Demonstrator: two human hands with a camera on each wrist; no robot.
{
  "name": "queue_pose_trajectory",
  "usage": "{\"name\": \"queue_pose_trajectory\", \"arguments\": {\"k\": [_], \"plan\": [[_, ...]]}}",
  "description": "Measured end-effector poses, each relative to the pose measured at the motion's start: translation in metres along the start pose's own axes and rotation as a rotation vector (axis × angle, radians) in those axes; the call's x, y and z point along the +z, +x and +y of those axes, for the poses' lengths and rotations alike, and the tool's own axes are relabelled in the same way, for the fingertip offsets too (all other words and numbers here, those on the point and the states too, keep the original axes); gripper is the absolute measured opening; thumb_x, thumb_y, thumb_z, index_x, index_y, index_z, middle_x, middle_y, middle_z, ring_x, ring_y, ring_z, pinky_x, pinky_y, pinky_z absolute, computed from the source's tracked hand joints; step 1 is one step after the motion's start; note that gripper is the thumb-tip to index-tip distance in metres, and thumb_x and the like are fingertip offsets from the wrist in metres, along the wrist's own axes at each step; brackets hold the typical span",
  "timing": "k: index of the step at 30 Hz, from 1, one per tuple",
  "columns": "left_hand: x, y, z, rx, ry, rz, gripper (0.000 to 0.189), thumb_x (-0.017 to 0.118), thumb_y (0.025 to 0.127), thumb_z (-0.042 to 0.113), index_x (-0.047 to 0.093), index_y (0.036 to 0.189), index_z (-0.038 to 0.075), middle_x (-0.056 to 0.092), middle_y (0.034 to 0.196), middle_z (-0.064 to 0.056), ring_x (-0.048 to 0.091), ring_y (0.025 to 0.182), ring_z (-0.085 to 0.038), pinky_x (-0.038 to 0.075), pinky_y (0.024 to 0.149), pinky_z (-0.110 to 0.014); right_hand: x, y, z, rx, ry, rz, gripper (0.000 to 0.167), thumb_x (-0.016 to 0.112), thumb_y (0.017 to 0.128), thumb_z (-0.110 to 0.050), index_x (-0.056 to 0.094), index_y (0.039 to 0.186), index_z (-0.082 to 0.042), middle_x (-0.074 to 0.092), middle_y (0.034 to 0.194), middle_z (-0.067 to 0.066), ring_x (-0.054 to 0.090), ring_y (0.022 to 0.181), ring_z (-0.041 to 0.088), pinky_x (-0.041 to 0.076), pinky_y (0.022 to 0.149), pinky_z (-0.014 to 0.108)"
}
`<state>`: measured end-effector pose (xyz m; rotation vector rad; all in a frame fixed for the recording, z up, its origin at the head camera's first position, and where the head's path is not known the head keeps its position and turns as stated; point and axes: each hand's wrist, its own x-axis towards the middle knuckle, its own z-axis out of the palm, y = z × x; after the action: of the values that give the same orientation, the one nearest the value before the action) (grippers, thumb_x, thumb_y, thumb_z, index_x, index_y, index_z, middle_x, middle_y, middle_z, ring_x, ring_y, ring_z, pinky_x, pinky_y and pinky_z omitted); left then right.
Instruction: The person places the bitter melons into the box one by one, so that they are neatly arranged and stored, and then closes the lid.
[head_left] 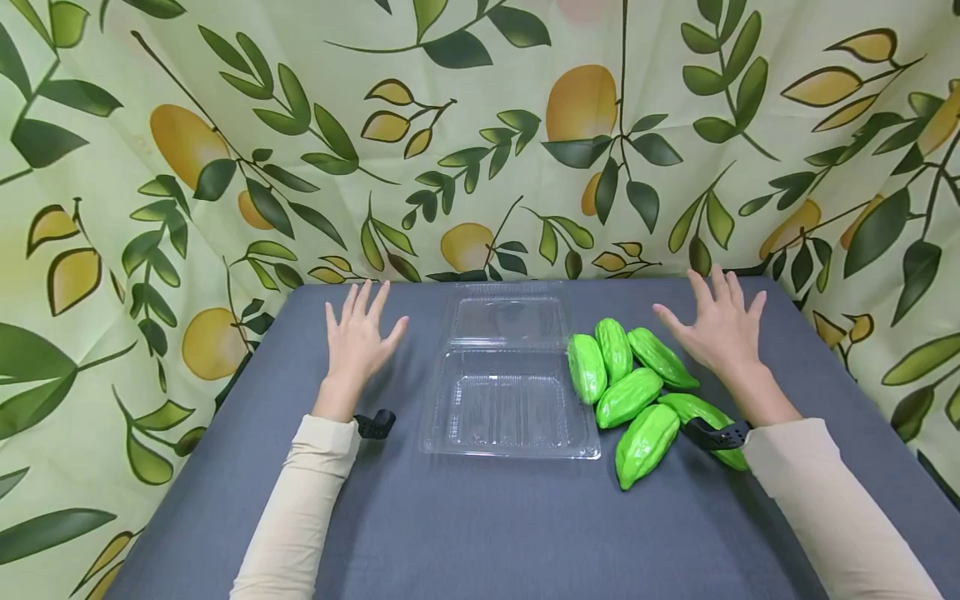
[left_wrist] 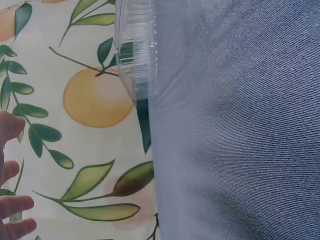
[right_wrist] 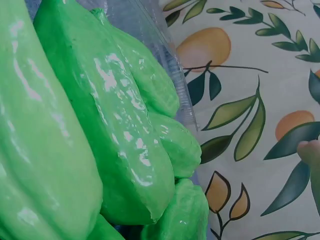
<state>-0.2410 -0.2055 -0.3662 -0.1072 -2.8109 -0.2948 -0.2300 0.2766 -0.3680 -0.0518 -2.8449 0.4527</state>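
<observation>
My left hand (head_left: 358, 335) is held with fingers spread, left of a clear plastic clamshell container (head_left: 510, 452), and holds nothing. The container lies open, its lid (head_left: 510, 321) folded out toward the back. My right hand (head_left: 722, 329), also spread and holding nothing, is beside several glossy green ridged gourds (head_left: 628, 397) heaped at the container's right. One gourd (head_left: 587, 367) overlaps the container's right edge. In the right wrist view, gourds (right_wrist: 107, 115) fill the left half and a fingertip (right_wrist: 311, 152) shows at the right edge. Left fingers (left_wrist: 17, 206) appear at the left wrist view's edge.
A grey cloth covers the table (head_left: 480, 533). Behind it and along both sides hangs a fabric (head_left: 480, 167) printed with leaves and orange fruit. Each wrist carries a black strap (head_left: 375, 423).
</observation>
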Motion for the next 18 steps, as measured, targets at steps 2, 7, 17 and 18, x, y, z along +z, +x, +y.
{"name": "queue_pose_trajectory", "arguments": {"k": [2,7,17,18], "plan": [[-0.001,-0.002,0.0,0.015,-0.017,0.016,0.063,0.048,0.096,0.047,0.031,0.151,0.022,0.03,0.158,-0.013,0.023,0.149,-0.033,0.013,0.119,-0.065,0.0,-0.002,-0.001,-0.022,0.015,0.018,0.085,0.039,0.093,-0.067,0.023,0.152,-0.008,0.014,0.158,0.029,0.011,0.147,0.048,0.001,0.112,0.075],[-0.001,-0.006,0.003,0.072,-0.154,0.044,0.053,0.051,0.098,0.036,0.041,0.146,0.016,0.036,0.155,-0.015,0.035,0.143,-0.036,0.021,0.119,-0.06,-0.002,-0.009,-0.004,-0.074,0.114,0.044,0.075,0.044,0.097,-0.054,0.028,0.149,-0.003,0.021,0.155,0.031,0.02,0.141,0.054,0.01,0.112,0.074],[0.001,-0.026,0.005,0.088,-0.469,-0.018,0.04,0.055,0.098,0.023,0.054,0.137,0.011,0.055,0.139,-0.014,0.051,0.13,-0.034,0.039,0.11,-0.054,-0.005,-0.03,-0.002,-0.127,0.265,0.041,0.062,0.052,0.098,-0.038,0.038,0.141,0.005,0.038,0.141,0.035,0.034,0.129,0.055,0.029,0.101,0.069],[0.002,-0.028,0.005,0.097,-0.499,-0.024,0.039,0.055,0.098,0.021,0.055,0.136,0.01,0.057,0.137,-0.015,0.053,0.128,-0.034,0.039,0.11,-0.054,-0.005,-0.032,-0.001,-0.134,0.27,0.045,0.061,0.053,0.098,-0.037,0.039,0.14,0.006,0.04,0.139,0.036,0.035,0.127,0.054,0.03,0.1,0.068]]}}
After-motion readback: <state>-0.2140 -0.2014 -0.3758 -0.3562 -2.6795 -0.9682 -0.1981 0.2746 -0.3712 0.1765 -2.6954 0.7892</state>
